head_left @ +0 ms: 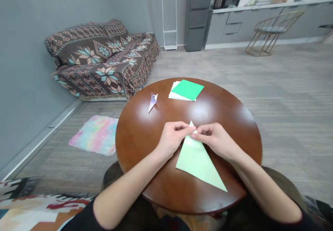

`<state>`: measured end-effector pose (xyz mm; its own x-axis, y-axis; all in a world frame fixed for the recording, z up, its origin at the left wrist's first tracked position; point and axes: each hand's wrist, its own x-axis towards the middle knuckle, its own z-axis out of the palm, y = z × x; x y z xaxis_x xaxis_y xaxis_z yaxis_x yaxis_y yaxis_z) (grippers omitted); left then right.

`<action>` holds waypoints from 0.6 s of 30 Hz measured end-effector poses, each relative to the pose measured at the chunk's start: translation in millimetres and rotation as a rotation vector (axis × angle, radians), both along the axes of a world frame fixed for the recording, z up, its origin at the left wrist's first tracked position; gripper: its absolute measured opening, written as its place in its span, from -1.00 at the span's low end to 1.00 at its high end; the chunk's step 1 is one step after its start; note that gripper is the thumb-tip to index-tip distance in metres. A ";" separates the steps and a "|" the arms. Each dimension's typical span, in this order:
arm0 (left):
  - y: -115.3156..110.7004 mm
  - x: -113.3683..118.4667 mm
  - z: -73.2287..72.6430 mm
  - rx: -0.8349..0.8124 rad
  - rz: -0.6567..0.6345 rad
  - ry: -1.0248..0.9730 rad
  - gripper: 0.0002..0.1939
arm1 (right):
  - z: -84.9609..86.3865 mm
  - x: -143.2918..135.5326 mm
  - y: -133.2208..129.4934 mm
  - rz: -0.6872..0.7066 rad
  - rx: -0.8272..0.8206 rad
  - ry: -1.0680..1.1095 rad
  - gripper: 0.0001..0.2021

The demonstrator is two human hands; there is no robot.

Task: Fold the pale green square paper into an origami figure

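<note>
A pale green sheet of paper (199,163), folded to a triangle, lies on the round brown table (135,144) with its narrow tip pointing away from me. My left hand (175,135) pinches the paper's left edge near that tip. From the other side, my right hand (214,139) pinches it as well, thumb and fingers almost touching those of the left. The tip pokes out just beyond the fingers, and the wide end rests toward the table's near edge. The exact crease between the fingertips is hidden.
At the table's far side lies a stack of square sheets, a bright green sheet (188,89) on top of white ones. A small folded purple and white paper piece (153,101) stands left of it. Beyond are a patterned sofa (104,59), a fluffy rug (96,133) and a chair (272,31).
</note>
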<state>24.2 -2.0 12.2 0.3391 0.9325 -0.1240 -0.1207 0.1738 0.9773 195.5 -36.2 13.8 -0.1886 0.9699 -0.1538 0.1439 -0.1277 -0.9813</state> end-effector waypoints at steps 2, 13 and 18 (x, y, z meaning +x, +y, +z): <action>0.9 -0.2 -2.0 -0.013 -0.005 -0.037 -0.79 | 0.7 0.7 -0.3 0.023 0.002 -0.011 -0.68; 0.6 1.5 -4.7 -0.019 0.043 -0.065 -0.76 | 2.4 -1.3 -0.8 0.050 0.019 -0.061 -0.67; 1.0 1.9 -5.9 -0.043 0.057 -0.086 -0.75 | 3.1 -1.0 -0.8 0.070 0.015 -0.066 -0.70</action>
